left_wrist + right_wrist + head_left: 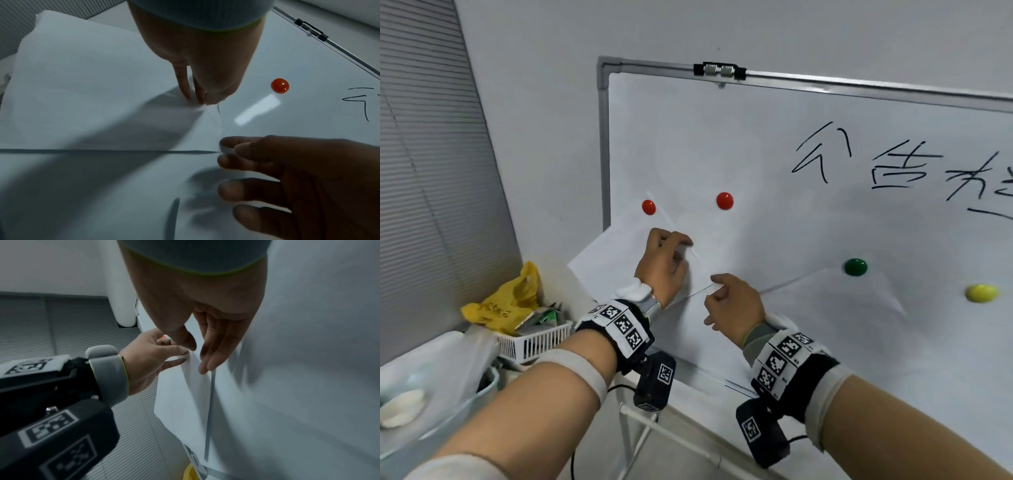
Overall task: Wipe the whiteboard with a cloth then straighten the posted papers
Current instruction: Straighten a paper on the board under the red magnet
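Whiteboard (756, 144), filling the right of the head view: black writing remains upper right, so you cannot count wiping as complete; no cloth in view. Left paper (613, 253), lower centre, crooked under a red magnet (649, 207): straightening in progress. Right paper (835, 301), under a green magnet (855, 267): tilted, pending. Your left hand (662, 263) pinches the left paper's edge; your right hand (734, 308) pinches its corner.

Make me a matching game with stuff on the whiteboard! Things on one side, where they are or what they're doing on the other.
Things:
1. green magnet
2. yellow magnet
3. left hand
4. black clip

Places or states:
A. on the board's top frame
B. pinching the tilted paper
C. farthest right on the board
D. on the top corner of the right-hand paper

Pairs: 1-D, 2-C, 3-B, 4-A
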